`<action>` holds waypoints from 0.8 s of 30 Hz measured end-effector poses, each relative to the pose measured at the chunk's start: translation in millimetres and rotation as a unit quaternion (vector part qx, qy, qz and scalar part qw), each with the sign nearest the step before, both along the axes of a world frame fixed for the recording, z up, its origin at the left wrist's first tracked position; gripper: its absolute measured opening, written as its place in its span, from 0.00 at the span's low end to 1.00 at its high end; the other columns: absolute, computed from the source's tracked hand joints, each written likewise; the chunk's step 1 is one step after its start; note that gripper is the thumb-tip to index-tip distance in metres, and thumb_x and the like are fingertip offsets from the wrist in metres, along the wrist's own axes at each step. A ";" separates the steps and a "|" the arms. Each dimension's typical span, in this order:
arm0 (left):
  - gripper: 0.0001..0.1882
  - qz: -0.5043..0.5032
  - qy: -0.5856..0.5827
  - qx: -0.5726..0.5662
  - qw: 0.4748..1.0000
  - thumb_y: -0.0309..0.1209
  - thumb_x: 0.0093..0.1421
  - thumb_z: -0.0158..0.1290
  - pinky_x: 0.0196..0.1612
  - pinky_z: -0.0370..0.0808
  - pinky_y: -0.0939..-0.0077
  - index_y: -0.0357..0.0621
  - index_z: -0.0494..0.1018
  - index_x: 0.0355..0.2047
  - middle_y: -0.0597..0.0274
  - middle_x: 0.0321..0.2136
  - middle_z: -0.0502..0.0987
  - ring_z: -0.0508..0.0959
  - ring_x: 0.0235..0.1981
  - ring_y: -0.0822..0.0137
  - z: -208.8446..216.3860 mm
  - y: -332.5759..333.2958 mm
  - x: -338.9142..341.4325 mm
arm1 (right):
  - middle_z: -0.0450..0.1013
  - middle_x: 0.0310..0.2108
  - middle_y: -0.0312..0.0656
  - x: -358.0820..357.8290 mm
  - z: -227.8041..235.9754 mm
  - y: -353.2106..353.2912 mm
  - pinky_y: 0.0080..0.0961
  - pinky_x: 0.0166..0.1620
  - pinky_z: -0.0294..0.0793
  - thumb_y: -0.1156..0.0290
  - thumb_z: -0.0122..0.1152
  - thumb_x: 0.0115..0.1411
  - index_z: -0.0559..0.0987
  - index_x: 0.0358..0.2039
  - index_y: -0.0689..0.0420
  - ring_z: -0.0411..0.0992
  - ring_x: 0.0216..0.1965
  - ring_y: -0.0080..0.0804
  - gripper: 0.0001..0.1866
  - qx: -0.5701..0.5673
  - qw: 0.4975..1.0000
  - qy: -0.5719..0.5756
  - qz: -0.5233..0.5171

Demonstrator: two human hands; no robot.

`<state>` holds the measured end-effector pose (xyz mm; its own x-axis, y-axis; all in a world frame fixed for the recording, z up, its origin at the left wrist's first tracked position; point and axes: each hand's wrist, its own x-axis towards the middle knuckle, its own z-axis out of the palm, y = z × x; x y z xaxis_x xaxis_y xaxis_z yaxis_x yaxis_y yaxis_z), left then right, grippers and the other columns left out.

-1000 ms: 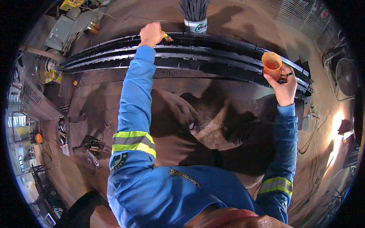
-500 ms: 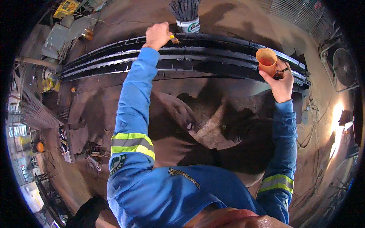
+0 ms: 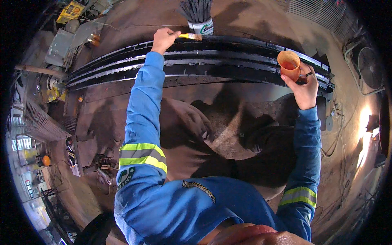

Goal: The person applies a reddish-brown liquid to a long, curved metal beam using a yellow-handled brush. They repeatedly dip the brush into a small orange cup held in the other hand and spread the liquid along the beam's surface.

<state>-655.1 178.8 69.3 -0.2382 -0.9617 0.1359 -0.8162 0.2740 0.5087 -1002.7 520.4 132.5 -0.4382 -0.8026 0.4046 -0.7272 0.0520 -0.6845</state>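
Observation:
My left hand [image 3: 164, 40] is closed round the handle of a paintbrush [image 3: 190, 36] with a yellow handle and brownish bristles. The bristles point right, at the far edge of long black metal bars [image 3: 228, 63] lying side by side across the view; whether they touch the metal I cannot tell. Over the right end of the bars, my right hand [image 3: 304, 87] grips an orange-brown cup [image 3: 288, 67]. Its mouth tips toward me and some reddish liquid shows inside.
Just beyond the bars stands a white bucket [image 3: 201, 28] full of dark metal strips [image 3: 196, 10]. A round fan [image 3: 370, 69] is at the far right, with cables [image 3: 341, 151] on the floor below it. An angle grinder [image 3: 105, 176] lies at the lower left.
My left hand has shifted slightly left, and the brush has swung from pointing down-right to nearly level, higher along the far bar. The cup has moved a little right.

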 end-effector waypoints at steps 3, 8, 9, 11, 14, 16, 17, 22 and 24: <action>0.24 0.047 -0.043 0.099 0.993 0.50 0.52 0.63 0.49 0.74 0.61 0.41 0.83 0.36 0.46 0.38 0.81 0.80 0.42 0.49 -19.0 -27.2 27.7 | 0.74 0.44 0.40 -6.9 -4.7 0.1 0.24 0.41 0.75 0.65 0.78 0.41 0.78 0.48 0.60 0.76 0.42 0.30 0.32 -0.041 0.998 0.039 0.011; 0.19 0.070 0.205 0.190 0.958 0.42 0.55 0.64 0.19 0.62 0.71 0.37 0.76 0.22 0.63 0.15 0.71 0.68 0.15 0.70 -26.3 -22.7 45.1 | 0.74 0.43 0.40 -4.9 0.7 3.4 0.24 0.42 0.75 0.65 0.78 0.41 0.78 0.47 0.60 0.76 0.42 0.30 0.31 -0.015 0.999 0.041 -0.008; 0.18 0.047 0.234 0.219 0.946 0.41 0.55 0.65 0.17 0.57 0.74 0.39 0.73 0.21 0.66 0.14 0.69 0.64 0.14 0.74 -27.1 -17.8 41.9 | 0.74 0.43 0.40 -5.1 0.3 3.8 0.24 0.42 0.75 0.65 0.78 0.41 0.78 0.47 0.60 0.76 0.42 0.30 0.31 -0.008 0.999 0.039 -0.012; 0.18 0.042 0.233 0.278 0.931 0.39 0.56 0.65 0.15 0.53 0.77 0.43 0.70 0.20 0.70 0.15 0.66 0.60 0.13 0.78 -28.2 -16.3 42.8 | 0.74 0.43 0.40 -7.0 -2.3 2.7 0.24 0.41 0.75 0.65 0.78 0.41 0.78 0.47 0.60 0.76 0.42 0.30 0.31 -0.022 0.998 0.061 -0.008; 0.17 0.086 0.263 0.269 0.922 0.39 0.56 0.65 0.16 0.54 0.78 0.44 0.70 0.20 0.70 0.15 0.65 0.61 0.13 0.78 -24.1 -17.8 55.8 | 0.74 0.43 0.41 -8.0 -6.1 2.1 0.24 0.40 0.75 0.65 0.79 0.41 0.78 0.47 0.60 0.75 0.41 0.30 0.31 -0.017 0.997 0.071 -0.005; 0.17 0.100 0.271 0.227 0.930 0.39 0.56 0.65 0.15 0.54 0.78 0.45 0.70 0.20 0.71 0.15 0.65 0.60 0.13 0.78 -24.3 -18.4 62.4 | 0.74 0.43 0.41 -7.6 -6.6 2.0 0.24 0.39 0.75 0.65 0.79 0.41 0.78 0.47 0.60 0.75 0.41 0.30 0.31 -0.010 0.998 0.062 -0.007; 0.17 0.089 0.276 0.241 0.926 0.39 0.56 0.65 0.15 0.54 0.78 0.45 0.70 0.20 0.71 0.15 0.65 0.60 0.13 0.77 -26.1 -18.9 63.3 | 0.74 0.43 0.41 -7.1 -6.4 2.0 0.24 0.39 0.75 0.65 0.79 0.41 0.78 0.47 0.60 0.75 0.41 0.30 0.31 -0.009 0.999 0.053 -0.010; 0.18 0.116 0.266 0.234 0.928 0.39 0.56 0.65 0.15 0.51 0.77 0.44 0.69 0.20 0.71 0.14 0.64 0.58 0.12 0.77 -27.0 -15.6 59.7 | 0.74 0.43 0.41 -11.0 -8.2 2.6 0.24 0.40 0.75 0.65 0.79 0.41 0.78 0.47 0.61 0.75 0.41 0.31 0.31 -0.011 0.996 0.083 -0.010; 0.18 0.143 0.211 0.176 0.951 0.39 0.57 0.64 0.16 0.49 0.76 0.44 0.68 0.20 0.72 0.14 0.63 0.57 0.13 0.78 -23.5 -19.5 60.2 | 0.74 0.43 0.41 -7.0 -5.8 2.3 0.25 0.40 0.75 0.65 0.78 0.41 0.78 0.47 0.61 0.75 0.41 0.31 0.31 0.002 0.998 0.058 -0.005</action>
<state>-595.0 159.3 45.8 0.0443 -0.9824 -0.1813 -0.5342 -0.1767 0.8267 -1009.7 522.7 126.7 -0.3972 -0.8002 0.4493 -0.8005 0.0627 -0.5960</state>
